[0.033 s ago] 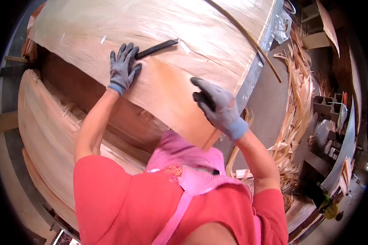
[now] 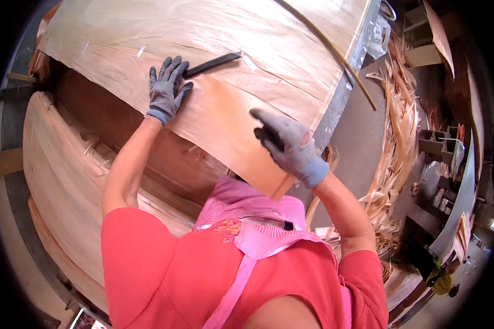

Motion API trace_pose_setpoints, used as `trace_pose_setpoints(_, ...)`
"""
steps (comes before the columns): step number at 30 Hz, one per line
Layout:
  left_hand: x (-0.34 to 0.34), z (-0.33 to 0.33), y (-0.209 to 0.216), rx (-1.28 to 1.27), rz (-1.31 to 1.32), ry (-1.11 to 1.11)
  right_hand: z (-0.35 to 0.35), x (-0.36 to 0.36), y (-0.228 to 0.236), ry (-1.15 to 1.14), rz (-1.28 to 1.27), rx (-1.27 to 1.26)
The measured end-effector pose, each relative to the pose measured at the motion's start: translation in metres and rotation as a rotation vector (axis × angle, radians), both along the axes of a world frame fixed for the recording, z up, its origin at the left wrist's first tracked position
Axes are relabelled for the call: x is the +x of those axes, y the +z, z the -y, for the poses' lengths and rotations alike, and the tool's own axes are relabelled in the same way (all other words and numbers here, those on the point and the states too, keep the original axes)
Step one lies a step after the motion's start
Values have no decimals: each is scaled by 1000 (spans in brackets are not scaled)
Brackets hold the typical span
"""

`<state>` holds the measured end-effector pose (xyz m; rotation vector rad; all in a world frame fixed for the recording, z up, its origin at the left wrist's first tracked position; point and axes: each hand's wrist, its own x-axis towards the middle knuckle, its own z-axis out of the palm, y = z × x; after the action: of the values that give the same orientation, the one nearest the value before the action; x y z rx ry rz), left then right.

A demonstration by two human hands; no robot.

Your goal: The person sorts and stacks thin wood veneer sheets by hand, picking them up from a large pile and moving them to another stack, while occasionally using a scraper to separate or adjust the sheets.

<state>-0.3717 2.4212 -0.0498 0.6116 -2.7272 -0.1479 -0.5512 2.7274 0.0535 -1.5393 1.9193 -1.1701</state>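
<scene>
A wide sheet of thin pale wood veneer (image 2: 192,33) covers the work surface before me, with an orange-brown patch towards its near corner. My left hand (image 2: 166,96), in a grey glove with dark fingertips, lies flat on the sheet near its edge, fingers spread. Beside its fingers rests a black bar-shaped piece (image 2: 214,64); whether the fingers touch it I cannot tell. Over the sheet's right part hovers my right hand (image 2: 288,143), gloved alike, with fingers bent and apart and nothing visible between them. Its palm side is partly hidden.
At the left, a stack of veneer sheets (image 2: 60,159) stands beside a dark gap. A long thin stick (image 2: 335,49) crosses the sheet's far right and juts past the metal table edge (image 2: 335,112). Veneer strips (image 2: 392,159) pile up on the right, near grey hollow blocks (image 2: 439,143).
My right hand has shifted slightly to the left over the sheet. The left hand stays flat in nearly the same place.
</scene>
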Motion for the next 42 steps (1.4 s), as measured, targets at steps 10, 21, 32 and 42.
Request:
trace_pose_setpoints(10, -30, 1, -19, -14, 0, 250, -65, 17, -18, -26, 181, 207)
trace_pose_setpoints(21, -57, -55, 37, 516, -489, 170, -143, 26, -50, -120, 442, 112)
trace_pose_setpoints(32, -97, -293, 78, 624, 132, -641, -183, 26, -84, -642, 1482, -146)
trace_pose_setpoints(42, -159, -259, 23, 90, 194, -291, -330, 4, -112, -981, 1414, 152)
